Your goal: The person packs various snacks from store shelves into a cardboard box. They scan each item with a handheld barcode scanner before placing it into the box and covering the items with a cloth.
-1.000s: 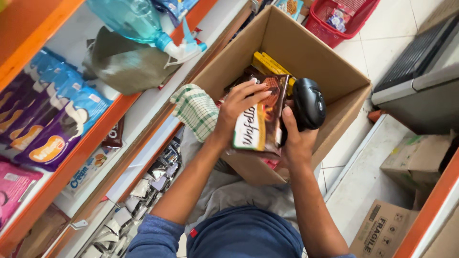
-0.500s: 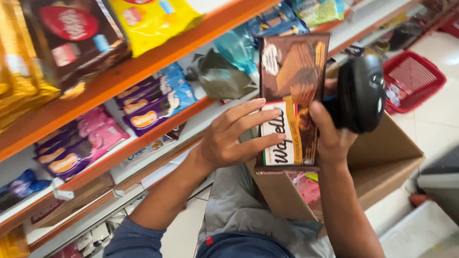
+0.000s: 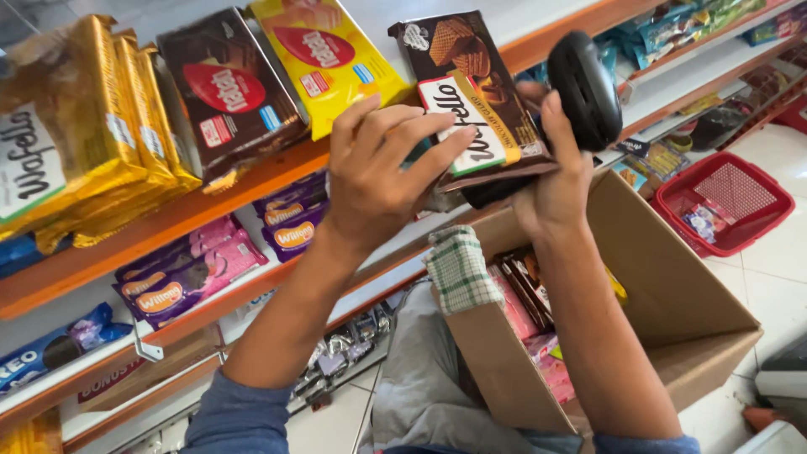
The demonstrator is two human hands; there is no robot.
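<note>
Head camera view: both hands are raised before an orange shelf (image 3: 252, 181). At twelve o'clock, the left hand (image 3: 378, 176) grasps a brown wafer packet (image 3: 475, 101), fingers spread across its front. Just beside it at one o'clock, the right hand (image 3: 559, 181) supports the packet from behind while gripping a black handheld scanner (image 3: 586, 88). Below, at five o'clock, an open cardboard box (image 3: 647, 286) holds more packets.

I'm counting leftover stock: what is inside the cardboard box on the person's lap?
Inside the cardboard box, brown packs stand above pink packs, with a yellow edge behind the right forearm. A checked cloth hangs over its rim. The forearm and box walls hide the rest.
</note>
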